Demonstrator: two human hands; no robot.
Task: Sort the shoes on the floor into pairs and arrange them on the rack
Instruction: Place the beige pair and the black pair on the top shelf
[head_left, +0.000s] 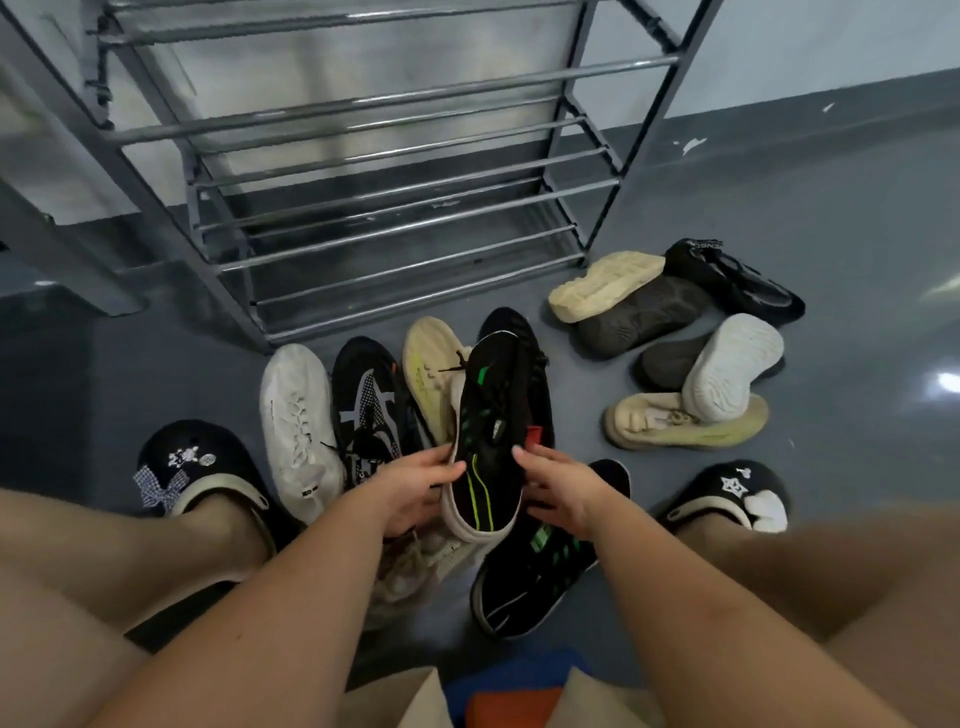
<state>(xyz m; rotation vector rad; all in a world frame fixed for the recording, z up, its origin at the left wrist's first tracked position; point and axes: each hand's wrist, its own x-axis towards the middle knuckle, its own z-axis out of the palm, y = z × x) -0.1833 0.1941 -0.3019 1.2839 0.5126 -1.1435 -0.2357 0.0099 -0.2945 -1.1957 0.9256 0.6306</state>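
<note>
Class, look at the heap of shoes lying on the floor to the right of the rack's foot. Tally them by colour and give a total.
Cream shoes: 2
Dark grey shoes: 2
Black shoe: 1
White shoe, sole up: 1
Total: 6

Rack (363, 156) tiers open at the front. Shoe row (363, 400) lies just before its foot; shoe heap (675, 343) to the right, bare floor (857, 218) beyond

A black knit shoe with green stripes and a white sole (488, 441) is held up off the floor, toe pointing away. Its twin (535, 577) lies on the grey floor just below. The grey metal rack with bar shelves (395, 171) stands behind, with white, cream and dark shoes scattered in front.
</note>
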